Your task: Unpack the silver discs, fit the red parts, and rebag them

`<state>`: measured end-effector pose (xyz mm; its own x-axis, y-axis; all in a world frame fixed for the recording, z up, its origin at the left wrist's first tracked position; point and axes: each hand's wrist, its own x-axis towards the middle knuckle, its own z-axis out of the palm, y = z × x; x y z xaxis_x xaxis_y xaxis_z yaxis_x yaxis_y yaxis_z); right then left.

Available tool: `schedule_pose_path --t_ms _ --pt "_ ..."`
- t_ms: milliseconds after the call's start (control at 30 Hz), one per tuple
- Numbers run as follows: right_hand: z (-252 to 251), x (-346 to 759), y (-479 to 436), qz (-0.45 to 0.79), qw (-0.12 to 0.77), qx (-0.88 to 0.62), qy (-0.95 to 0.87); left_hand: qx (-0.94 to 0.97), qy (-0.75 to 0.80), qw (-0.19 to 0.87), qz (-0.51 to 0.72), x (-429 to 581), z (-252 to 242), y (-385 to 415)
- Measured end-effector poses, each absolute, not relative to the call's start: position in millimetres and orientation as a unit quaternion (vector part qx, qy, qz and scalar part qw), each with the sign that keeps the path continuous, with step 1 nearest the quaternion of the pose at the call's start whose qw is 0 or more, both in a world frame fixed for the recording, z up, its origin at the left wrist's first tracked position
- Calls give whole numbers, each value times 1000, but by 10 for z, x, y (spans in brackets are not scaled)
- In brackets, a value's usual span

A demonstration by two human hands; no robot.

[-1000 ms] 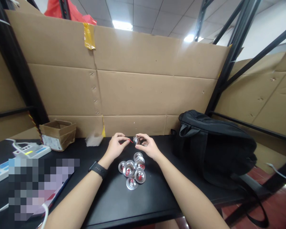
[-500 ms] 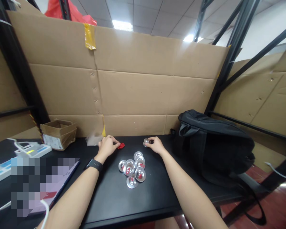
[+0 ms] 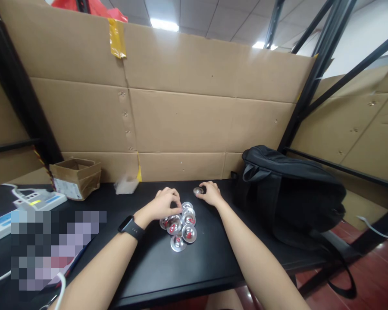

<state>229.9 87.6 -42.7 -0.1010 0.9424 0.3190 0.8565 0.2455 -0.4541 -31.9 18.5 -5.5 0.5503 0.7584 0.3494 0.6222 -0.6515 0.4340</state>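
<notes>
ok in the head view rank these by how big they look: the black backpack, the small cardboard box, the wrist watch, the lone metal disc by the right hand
1. black backpack
2. small cardboard box
3. wrist watch
4. lone metal disc, at the right hand

The watch lies nearer the camera than the disc, so their order is less sure.

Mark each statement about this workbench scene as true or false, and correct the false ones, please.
1. The left hand is over the pile of silver discs. True.
2. The right hand holds a red part in the air. False: it rests on the black table, with its fingers at a single silver disc.
3. A black bag lies to the right of the hands. True.
4. The small cardboard box stands on top of the bag. False: it stands on the table at the left, against the cardboard wall.
5. A black watch is on the left wrist. True.
</notes>
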Motion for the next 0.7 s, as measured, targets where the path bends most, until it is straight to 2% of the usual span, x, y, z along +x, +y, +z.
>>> schedule_pose_path --t_ms 333,533,700 --pt "-381 2269 844 95 268 -625 -727 867 439 166 167 -747 105 195" --pt "-344 2225 815 87 311 -608 -725 849 410 278 184 -800 -46 252" --pt "-241 2095 713 107 383 -527 -751 860 417 204 211 -847 32 268"
